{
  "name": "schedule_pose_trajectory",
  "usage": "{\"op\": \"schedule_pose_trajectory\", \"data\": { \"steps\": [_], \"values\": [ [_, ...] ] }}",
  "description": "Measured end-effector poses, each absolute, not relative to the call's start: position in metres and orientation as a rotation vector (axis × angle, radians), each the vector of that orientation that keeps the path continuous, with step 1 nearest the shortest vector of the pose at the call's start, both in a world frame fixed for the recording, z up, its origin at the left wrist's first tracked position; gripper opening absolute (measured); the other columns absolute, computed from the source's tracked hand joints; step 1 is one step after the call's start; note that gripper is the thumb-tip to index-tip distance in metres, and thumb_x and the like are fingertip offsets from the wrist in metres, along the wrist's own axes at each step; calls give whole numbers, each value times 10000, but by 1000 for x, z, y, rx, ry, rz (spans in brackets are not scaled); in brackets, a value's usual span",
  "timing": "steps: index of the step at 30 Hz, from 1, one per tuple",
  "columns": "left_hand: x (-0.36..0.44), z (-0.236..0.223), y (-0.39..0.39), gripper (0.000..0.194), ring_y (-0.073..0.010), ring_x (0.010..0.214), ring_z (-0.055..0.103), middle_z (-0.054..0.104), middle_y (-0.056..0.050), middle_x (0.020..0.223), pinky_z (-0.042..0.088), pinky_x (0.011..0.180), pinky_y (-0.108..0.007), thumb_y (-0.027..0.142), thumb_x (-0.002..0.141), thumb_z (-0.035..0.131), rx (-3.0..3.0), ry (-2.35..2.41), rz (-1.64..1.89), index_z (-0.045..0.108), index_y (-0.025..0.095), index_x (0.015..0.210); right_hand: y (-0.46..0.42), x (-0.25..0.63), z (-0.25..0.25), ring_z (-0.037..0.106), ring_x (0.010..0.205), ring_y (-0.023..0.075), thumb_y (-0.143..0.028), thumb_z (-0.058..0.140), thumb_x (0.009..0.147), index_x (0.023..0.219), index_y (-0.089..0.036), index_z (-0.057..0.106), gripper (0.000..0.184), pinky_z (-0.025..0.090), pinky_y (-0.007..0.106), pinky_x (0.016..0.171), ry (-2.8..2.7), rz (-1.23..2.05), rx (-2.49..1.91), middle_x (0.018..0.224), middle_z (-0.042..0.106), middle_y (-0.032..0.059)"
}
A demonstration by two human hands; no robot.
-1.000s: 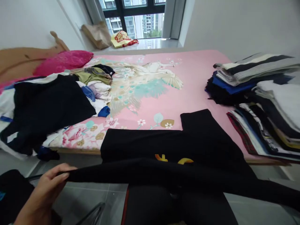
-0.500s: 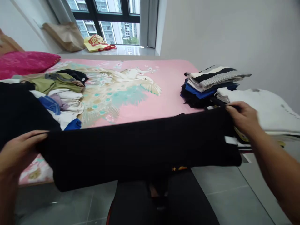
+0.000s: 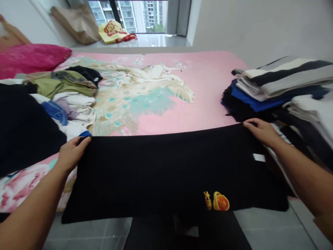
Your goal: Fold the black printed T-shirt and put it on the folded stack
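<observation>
A folded black garment [image 3: 156, 166] is stretched out wide between my hands. It carries a white label near its right end and an orange and yellow print at its lower edge. My left hand [image 3: 73, 152] pinches the upper left corner, beside a heap of loose clothes [image 3: 70, 100]. At the upper right corner, my right hand [image 3: 262, 132] grips the cloth close to a stack of folded clothes [image 3: 275, 86]. The garment's far edge lies over the pink bed sheet [image 3: 166, 121], while its near edge reaches past the bed's front, above my legs.
A dark navy cloth [image 3: 26, 128] lies at the left with the heap. Behind it is a magenta pillow [image 3: 33, 59]. On the window ledge stand a brown paper bag [image 3: 78, 24] and a yellow and red bag [image 3: 114, 32]. White folded clothes [image 3: 322, 107] lie at the far right.
The garment has come forward onto the bed edge and spread taller, showing more of the orange print. My left hand has moved right and up. The view has tilted down.
</observation>
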State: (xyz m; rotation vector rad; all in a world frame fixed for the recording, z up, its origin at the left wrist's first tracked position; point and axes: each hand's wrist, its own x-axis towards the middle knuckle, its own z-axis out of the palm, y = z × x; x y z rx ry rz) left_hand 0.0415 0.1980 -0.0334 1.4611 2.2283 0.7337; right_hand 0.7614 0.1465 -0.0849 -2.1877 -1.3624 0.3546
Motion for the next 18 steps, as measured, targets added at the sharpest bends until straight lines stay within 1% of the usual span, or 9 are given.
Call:
{"op": "schedule_pose_trajectory", "data": {
  "steps": [2,5,7,11,14,16,18],
  "values": [
    [43,-39,207,462,-162,736,585,662,-4,775,439,619,-221,540,741,527,1558,2253,673,661,165,976,154,761,-94,542,586,178,-523,580,731,989,-238,653,391,401,292,549,-1309,396,-2245,639,591,11],
    [44,-55,219,452,-170,764,576,654,-26,806,420,665,-238,535,780,471,1690,2259,452,643,154,952,163,753,-102,518,565,173,-450,592,731,980,-214,669,352,389,293,545,-1381,375,-2327,598,560,5],
    [41,-63,226,452,-174,768,570,635,-24,802,408,678,-243,551,788,449,1768,2299,348,634,165,930,167,749,-97,503,574,165,-427,579,743,962,-192,677,336,384,290,561,-1452,313,-2313,617,566,14],
    [33,-63,239,432,-165,757,535,576,8,740,416,718,-238,565,805,390,1924,2421,330,606,198,878,178,753,-77,495,613,150,-459,541,769,969,-196,674,356,397,278,611,-1476,213,-2268,715,609,25],
    [34,-63,252,465,-169,718,507,520,8,682,436,734,-255,591,817,329,1946,2502,212,585,203,836,191,753,-73,499,625,158,-444,536,769,954,-180,680,353,403,281,617,-1476,106,-2216,719,606,35],
    [38,-67,261,508,-184,715,509,528,-9,703,450,736,-282,621,808,308,1910,2516,47,586,200,867,198,750,-79,504,627,166,-426,535,770,944,-174,681,339,405,282,613,-1491,115,-2240,692,592,37],
    [41,-70,268,540,-205,752,526,570,-32,774,458,759,-316,641,796,316,1870,2502,-98,590,195,928,205,747,-88,510,632,173,-406,537,772,942,-180,680,318,407,285,616,-1512,167,-2316,677,583,36]
  ]
}}
